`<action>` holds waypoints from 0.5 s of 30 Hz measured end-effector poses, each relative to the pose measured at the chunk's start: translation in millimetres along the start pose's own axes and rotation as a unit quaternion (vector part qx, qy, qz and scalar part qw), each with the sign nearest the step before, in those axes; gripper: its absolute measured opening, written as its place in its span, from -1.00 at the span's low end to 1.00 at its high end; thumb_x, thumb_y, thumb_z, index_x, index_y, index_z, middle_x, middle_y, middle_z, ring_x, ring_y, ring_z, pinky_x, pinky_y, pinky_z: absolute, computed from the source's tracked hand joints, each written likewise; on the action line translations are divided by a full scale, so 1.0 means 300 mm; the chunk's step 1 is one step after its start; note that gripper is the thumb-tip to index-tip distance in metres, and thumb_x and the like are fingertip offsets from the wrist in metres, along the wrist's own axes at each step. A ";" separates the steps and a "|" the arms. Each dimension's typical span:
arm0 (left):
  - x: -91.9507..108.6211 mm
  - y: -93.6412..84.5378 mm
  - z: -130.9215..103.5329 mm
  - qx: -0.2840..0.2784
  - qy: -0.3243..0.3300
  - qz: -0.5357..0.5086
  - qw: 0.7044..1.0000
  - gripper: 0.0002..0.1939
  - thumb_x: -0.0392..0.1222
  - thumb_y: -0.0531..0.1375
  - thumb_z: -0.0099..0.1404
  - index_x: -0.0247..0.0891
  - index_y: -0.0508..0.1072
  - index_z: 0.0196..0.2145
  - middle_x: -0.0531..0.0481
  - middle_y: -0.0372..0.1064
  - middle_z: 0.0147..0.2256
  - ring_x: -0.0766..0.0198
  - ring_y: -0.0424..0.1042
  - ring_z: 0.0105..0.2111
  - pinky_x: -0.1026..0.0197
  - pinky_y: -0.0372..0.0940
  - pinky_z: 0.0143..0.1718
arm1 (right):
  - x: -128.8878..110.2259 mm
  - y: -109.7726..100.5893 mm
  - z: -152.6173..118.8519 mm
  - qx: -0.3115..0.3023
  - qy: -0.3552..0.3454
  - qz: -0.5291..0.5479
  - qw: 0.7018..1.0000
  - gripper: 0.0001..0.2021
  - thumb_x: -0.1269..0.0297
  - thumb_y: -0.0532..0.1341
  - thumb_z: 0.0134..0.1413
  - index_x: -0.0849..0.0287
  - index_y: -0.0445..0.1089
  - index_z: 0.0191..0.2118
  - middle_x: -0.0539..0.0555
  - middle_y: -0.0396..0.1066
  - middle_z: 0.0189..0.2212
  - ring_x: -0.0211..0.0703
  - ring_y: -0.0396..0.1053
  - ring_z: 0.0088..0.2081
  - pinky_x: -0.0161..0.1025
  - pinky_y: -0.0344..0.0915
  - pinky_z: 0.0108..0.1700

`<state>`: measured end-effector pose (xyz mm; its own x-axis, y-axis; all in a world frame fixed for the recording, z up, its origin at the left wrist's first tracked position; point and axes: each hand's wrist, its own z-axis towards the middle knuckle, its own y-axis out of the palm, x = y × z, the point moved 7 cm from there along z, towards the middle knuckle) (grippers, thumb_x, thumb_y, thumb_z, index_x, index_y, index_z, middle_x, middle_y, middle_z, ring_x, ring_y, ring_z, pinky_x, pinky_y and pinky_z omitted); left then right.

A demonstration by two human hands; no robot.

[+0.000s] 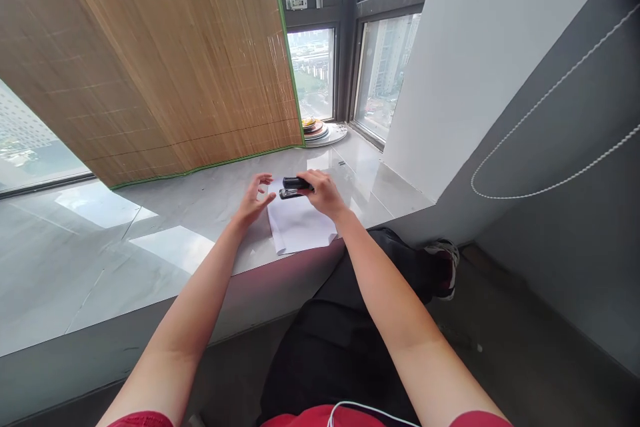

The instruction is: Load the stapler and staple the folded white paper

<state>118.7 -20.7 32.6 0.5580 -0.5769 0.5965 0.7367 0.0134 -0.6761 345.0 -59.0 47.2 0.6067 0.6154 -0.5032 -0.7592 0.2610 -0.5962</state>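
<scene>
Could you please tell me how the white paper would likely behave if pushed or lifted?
The white paper will probably flop when lifted, since its near corners curl. It may also slide easily, as the ledge beneath looks glossy.

The right hand (325, 192) is hiding part of the black stapler (294, 183); the bamboo blind (190, 60) is covering some stacked plates (316, 134); the right edge is cutting off the beaded cord (500, 198).
</scene>
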 end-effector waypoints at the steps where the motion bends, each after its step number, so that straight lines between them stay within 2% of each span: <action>1: -0.007 -0.002 0.000 0.022 -0.013 0.022 0.999 -0.51 0.14 0.24 0.48 -0.13 0.40 0.23 -0.26 0.41 0.24 -0.06 0.41 0.24 -0.06 0.35 0.19 | 0.048 -0.045 0.005 0.035 0.038 0.000 0.999 -0.63 0.41 0.27 0.32 0.09 0.52 0.19 0.20 0.59 0.06 0.18 0.46 0.11 0.08 0.33 0.20; 2: -0.011 0.003 0.004 0.030 -0.019 0.050 0.998 -0.59 0.07 0.21 0.51 -0.14 0.42 0.20 -0.26 0.39 0.25 -0.06 0.39 0.27 -0.09 0.34 0.23 | 0.099 -0.092 0.006 0.064 0.076 -0.005 0.995 -0.62 0.39 0.28 0.29 0.09 0.53 0.19 0.21 0.59 0.07 0.20 0.47 0.12 0.10 0.35 0.21; 4: -0.008 0.029 0.028 0.004 -0.009 0.106 0.994 -0.71 -0.05 0.19 0.51 -0.15 0.48 0.11 -0.25 0.40 0.26 -0.09 0.37 0.30 -0.18 0.27 0.33 | 0.197 -0.182 -0.003 0.097 0.142 -0.031 0.985 -0.62 0.38 0.29 0.25 0.10 0.55 0.17 0.22 0.59 0.10 0.24 0.47 0.15 0.14 0.36 0.24; 8: 0.009 0.094 0.134 -0.072 0.021 0.155 0.985 -0.74 -0.10 0.17 0.51 -0.17 0.51 0.07 -0.24 0.43 0.25 -0.15 0.38 0.29 -0.24 0.23 0.36 | 0.326 -0.301 -0.038 0.079 0.192 -0.096 0.974 -0.61 0.38 0.28 0.21 0.12 0.57 0.14 0.25 0.59 0.12 0.31 0.44 0.20 0.26 0.30 0.30; 11: 0.011 0.155 0.206 -0.117 0.027 0.166 0.979 -0.71 -0.15 0.12 0.52 -0.16 0.49 0.12 -0.22 0.43 0.28 -0.13 0.38 0.30 -0.22 0.23 0.37 | 0.380 -0.315 -0.061 0.052 0.198 -0.112 0.973 -0.61 0.36 0.28 0.21 0.10 0.58 0.14 0.25 0.60 0.12 0.32 0.44 0.18 0.30 0.30 0.30; 15: -0.003 0.238 0.212 -0.154 0.034 0.186 0.970 -0.69 -0.18 0.10 0.54 -0.13 0.52 0.14 -0.19 0.45 0.27 -0.12 0.37 0.31 -0.23 0.20 0.38 | 0.440 -0.264 -0.074 0.012 0.202 -0.110 0.973 -0.61 0.35 0.29 0.19 0.09 0.59 0.12 0.24 0.61 0.07 0.32 0.46 0.16 0.34 0.31 0.30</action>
<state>195.0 32.8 11.3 0.7286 -0.6320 0.2641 0.3352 -0.0072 -0.9421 490.6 -15.0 14.0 0.7945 0.2008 -0.5731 -0.6029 0.3730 -0.7052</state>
